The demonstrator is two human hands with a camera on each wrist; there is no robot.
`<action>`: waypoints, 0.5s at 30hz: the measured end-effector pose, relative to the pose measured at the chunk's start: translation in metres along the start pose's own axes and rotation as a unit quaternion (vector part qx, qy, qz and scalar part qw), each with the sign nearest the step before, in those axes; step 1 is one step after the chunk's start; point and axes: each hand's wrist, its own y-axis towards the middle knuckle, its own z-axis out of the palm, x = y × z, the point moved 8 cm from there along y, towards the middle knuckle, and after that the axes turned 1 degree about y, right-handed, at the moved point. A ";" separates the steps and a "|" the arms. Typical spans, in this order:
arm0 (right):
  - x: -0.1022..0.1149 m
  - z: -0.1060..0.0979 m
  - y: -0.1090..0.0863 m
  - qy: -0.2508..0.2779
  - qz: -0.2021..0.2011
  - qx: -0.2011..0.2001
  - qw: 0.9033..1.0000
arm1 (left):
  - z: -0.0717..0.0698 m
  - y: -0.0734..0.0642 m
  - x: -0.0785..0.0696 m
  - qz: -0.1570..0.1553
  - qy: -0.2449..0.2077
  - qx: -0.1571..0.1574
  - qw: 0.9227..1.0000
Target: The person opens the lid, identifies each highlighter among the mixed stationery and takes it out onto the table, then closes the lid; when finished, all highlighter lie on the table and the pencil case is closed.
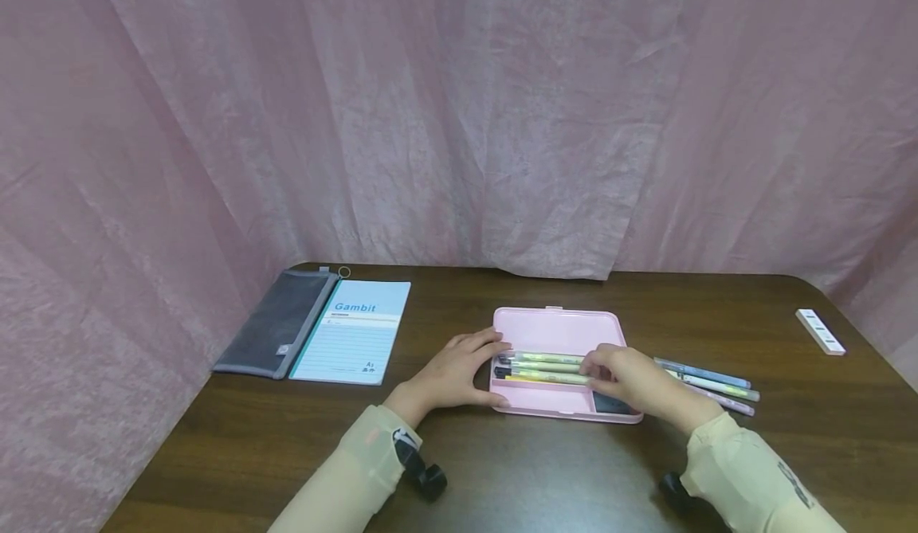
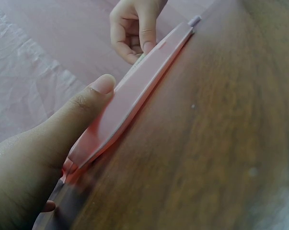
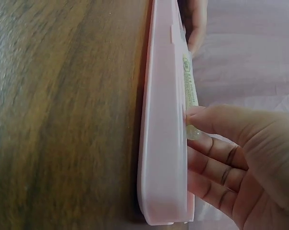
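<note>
An open pink pencil case [image 1: 559, 330] lies on the table, with several pens [image 1: 548, 366] side by side inside it. My left hand [image 1: 459, 370] grips its left end, the thumb [image 2: 94, 93] on the near rim and the other fingers toward the far side. Over the right part of the case, my right hand [image 1: 627, 378] pinches the end of a yellow-green pen [image 3: 190, 86] between thumb and fingers. That pen lies low in the case, and its far part is hidden by the case wall in the right wrist view. A dark piece [image 1: 610, 404] sits in the front right corner.
Several more pens [image 1: 717, 386] lie right of the case, partly behind my right wrist. A light blue notebook [image 1: 351, 334] and a grey zip pouch [image 1: 276, 326] are at the left. Near the right edge is a small white strip [image 1: 821, 331]. Pink curtains hang behind the table.
</note>
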 end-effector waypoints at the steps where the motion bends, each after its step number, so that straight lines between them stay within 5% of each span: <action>1: 0.001 -0.001 0.000 0.001 -0.002 -0.001 1.000 | 0.000 0.000 0.000 0.000 0.000 0.000 1.000; 15: 0.008 -0.023 -0.010 -0.039 -0.019 -0.037 0.998 | -0.001 0.000 0.000 -0.008 0.005 0.004 1.000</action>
